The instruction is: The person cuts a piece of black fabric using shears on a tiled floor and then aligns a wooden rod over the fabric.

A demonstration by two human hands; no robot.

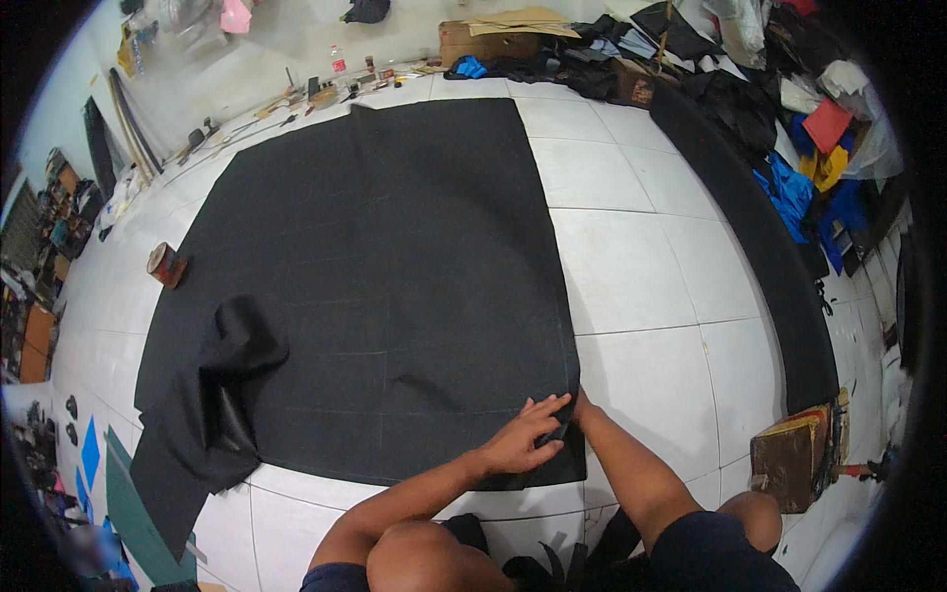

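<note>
A large sheet of black material with faint chalk-like lines lies spread over the floor in front of me. Its near left corner is folded up into a loose heap, where a shinier underside shows. My left hand rests on the sheet by the near right corner, fingers stretched out and spread. Beside it, my right hand is at the sheet's right edge. Its fingers are hidden by the material, so I cannot make out their grip.
A rusty can-like weight sits on the sheet's left edge. Along the right lies a long black roll, with a worn brown block at its near end. Small tools and a bottle line the far wall. Green sheeting lies near left.
</note>
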